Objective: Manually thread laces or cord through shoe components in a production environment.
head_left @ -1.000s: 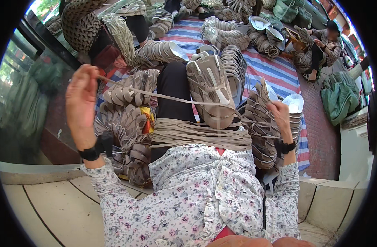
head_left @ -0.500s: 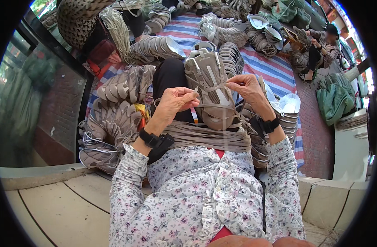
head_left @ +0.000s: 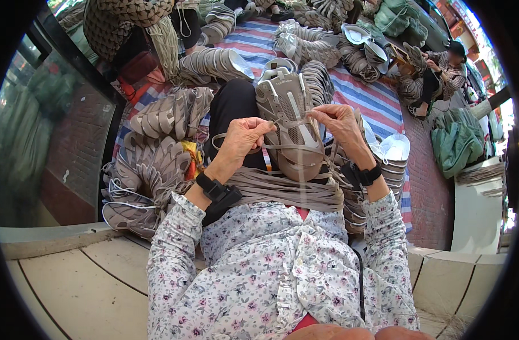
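A taupe shoe upper (head_left: pixel 297 153) with mesh panels and pale trim rests on my lap, its toe toward me. My left hand (head_left: pixel 247 137) is closed in a pinch at the left side of its lacing area, holding a thin taupe shoelace (head_left: pixel 298 147) near the end. On the other side my right hand (head_left: pixel 337 123) pinches the lace between thumb and fingertips, just over the eyelets. Part of the lace runs across the upper below my hands. A bundle of flat taupe laces (head_left: pixel 282 191) lies across my lap. Both wrists wear black straps.
Stacked shoe uppers stand to my left (head_left: pixel 152 164) and right (head_left: pixel 395 148) on a striped sheet (head_left: pixel 358 93). A glass panel (head_left: pixel 55 141) borders the left. Another person (head_left: pixel 441 71) sits at far right near a green sack (head_left: pixel 456 141). Someone in a patterned garment (head_left: pixel 120 25) is at upper left.
My left hand has come slightly closer to the shoe upper, bringing the lace end to its eyelet edge. My right hand keeps its pinch. The person at upper left has shifted.
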